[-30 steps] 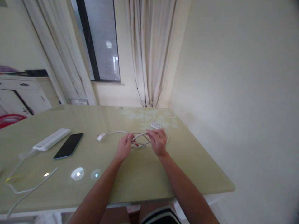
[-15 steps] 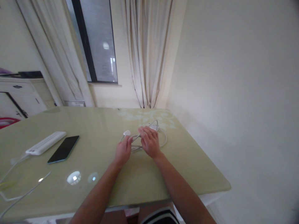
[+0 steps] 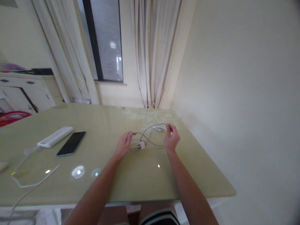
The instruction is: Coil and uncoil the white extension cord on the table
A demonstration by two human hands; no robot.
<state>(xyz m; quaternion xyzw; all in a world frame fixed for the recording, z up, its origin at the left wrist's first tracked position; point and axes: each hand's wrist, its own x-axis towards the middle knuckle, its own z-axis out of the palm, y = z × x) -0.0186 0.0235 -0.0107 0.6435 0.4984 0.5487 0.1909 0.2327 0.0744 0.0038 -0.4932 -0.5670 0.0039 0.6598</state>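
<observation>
A pale grey power cord [image 3: 153, 144] runs in loose loops between my two hands, just over the table. My left hand [image 3: 123, 144] pinches the loops at their left end. On the right, my right hand [image 3: 172, 139] is closed on the cord's far loop, thumb and fingers together. Between the hands dangles a white plug [image 3: 142, 144] with dark prongs. Behind the cord lies a white power strip [image 3: 158, 126], partly hidden by the loops and my right hand.
A black phone [image 3: 71, 143] lies on the glossy green table [image 3: 140, 181] beside a white power strip-like bar [image 3: 56, 137] with a cable. A loose white cable [image 3: 38, 184] curves at the left front. The wall [image 3: 229, 109] borders the table's right side.
My right hand has moved right, away from my left, spreading the cord into wider loops. The plug now hangs between the hands. The view has turned slightly left.
</observation>
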